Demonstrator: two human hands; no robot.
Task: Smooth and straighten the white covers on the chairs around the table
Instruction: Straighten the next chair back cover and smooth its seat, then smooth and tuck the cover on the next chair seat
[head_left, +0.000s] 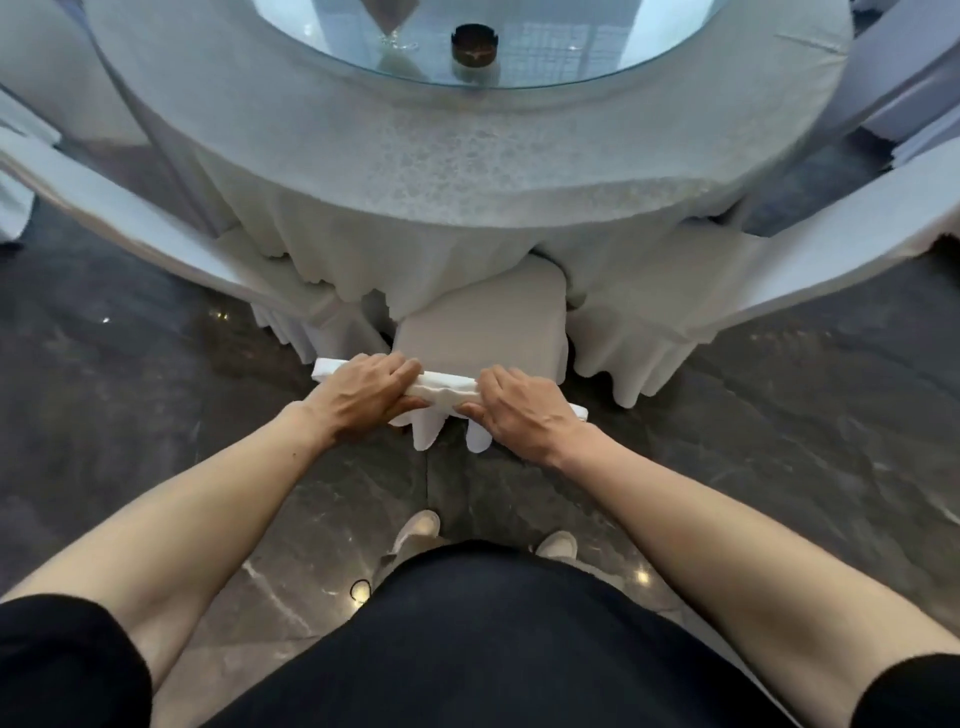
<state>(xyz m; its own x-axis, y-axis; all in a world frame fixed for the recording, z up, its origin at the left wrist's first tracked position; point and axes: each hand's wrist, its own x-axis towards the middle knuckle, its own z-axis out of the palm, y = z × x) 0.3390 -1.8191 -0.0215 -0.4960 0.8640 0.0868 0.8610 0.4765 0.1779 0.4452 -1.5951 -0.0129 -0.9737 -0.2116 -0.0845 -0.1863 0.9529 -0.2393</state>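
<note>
A chair in a white cover (483, 327) stands right in front of me, pushed under the round table. Its seat shows beyond my hands. My left hand (363, 397) and my right hand (519, 410) both grip the top edge of the chair back (447, 389), side by side, fingers curled over the white fabric. The cloth is bunched between the two hands, and folds of the cover hang down below them.
The round table (467, 145) wears a long white cloth and a glass top (571, 47) carrying a dark ashtray (475, 44) and a glass (397, 39). White-covered chairs stand at the left (156, 228) and right (779, 270). The floor is dark polished stone (130, 415).
</note>
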